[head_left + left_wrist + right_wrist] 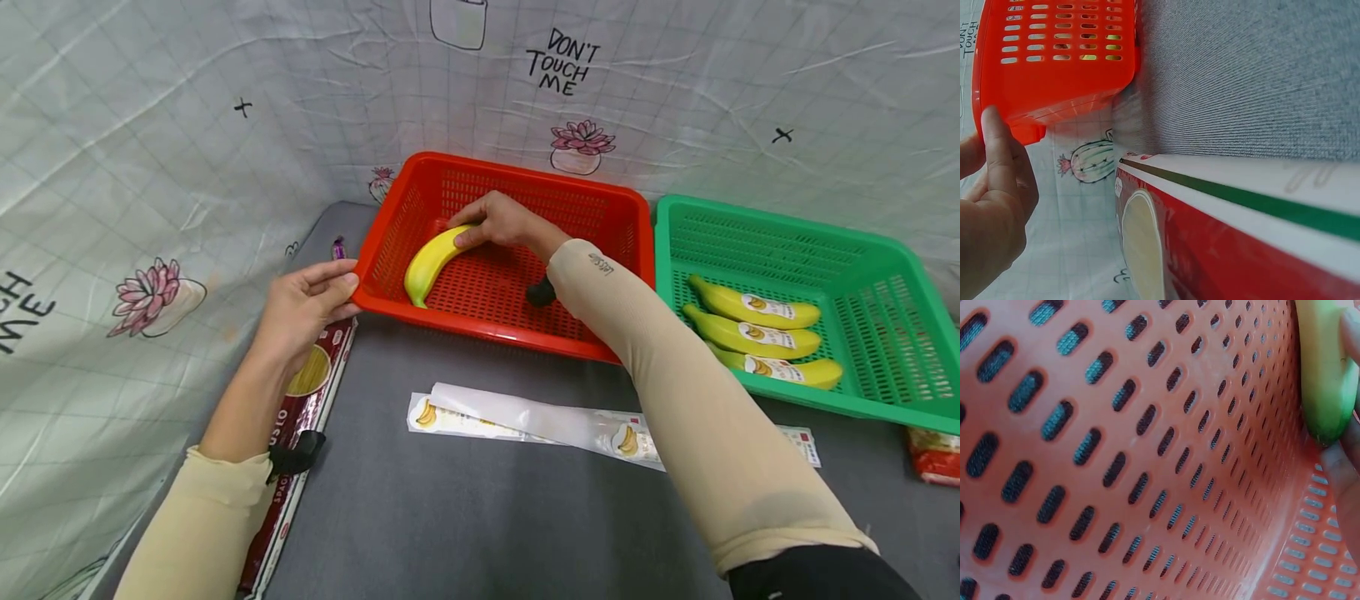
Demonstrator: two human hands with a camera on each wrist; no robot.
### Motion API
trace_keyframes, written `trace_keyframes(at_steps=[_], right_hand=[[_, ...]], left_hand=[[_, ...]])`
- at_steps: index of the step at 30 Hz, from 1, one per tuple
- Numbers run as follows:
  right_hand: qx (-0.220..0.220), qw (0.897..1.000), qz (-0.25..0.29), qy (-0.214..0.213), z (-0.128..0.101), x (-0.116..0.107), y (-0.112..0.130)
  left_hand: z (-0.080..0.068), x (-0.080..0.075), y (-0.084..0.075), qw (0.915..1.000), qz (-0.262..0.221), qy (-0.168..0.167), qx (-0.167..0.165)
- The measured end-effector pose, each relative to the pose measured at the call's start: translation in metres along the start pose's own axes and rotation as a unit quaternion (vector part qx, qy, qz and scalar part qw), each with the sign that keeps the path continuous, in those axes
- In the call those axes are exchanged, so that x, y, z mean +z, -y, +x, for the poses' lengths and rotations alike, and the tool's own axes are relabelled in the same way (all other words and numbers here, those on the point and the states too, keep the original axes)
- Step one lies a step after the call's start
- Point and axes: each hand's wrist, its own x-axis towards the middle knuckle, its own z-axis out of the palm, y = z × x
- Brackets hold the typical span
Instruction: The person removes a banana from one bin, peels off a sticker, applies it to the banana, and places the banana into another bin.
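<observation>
A yellow banana (432, 265) lies at the left end inside the red basket (495, 335). My right hand (501, 223) reaches into that basket and grips the banana's upper end; in the right wrist view the greenish tip of the banana (1329, 375) shows beside the fingers (1341, 469). With my left hand (307, 302) I pinch the red basket's left front corner, thumb and fingers on the rim, as the left wrist view also shows the hand (997, 187) at the basket (1060, 75). Several other bananas are not visible in this basket.
To the right stands a green basket (885, 408) with three labelled bananas (765, 337). Banana sticker strips (517, 417) lie on the grey table in front. A red spaghetti pack (288, 467) lies along the left side, a small purple-wrapped item (339, 247) behind it, and a red packet (933, 457) at the right.
</observation>
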Motion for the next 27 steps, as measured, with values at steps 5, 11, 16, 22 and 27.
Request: trace_keyframes(at_steps=[5, 11, 16, 22, 27], right_hand=[[0.005, 1.000, 0.003, -0.008, -0.004, -0.001, 0.003], [0.011, 1.000, 0.003, -0.024, -0.011, -0.004, 0.002], [0.018, 0.999, -0.004, -0.032, -0.019, -0.005, 0.000], [0.005, 0.999, -0.016, -0.038, -0.025, -0.009, 0.005], [-0.010, 0.998, -0.026, -0.055, -0.029, -0.020, 0.019]], left_hand=[[-0.003, 0.002, -0.002, 0.9999, -0.010, 0.000, 0.002], [-0.003, 0.007, -0.004, 0.9999, -0.011, -0.001, 0.000], [-0.004, 0.010, -0.003, 0.9999, -0.007, -0.003, -0.008], [-0.005, 0.009, -0.003, 0.9999, -0.007, 0.000, -0.012], [-0.005, 0.001, -0.003, 0.9997, -0.016, -0.002, -0.017]])
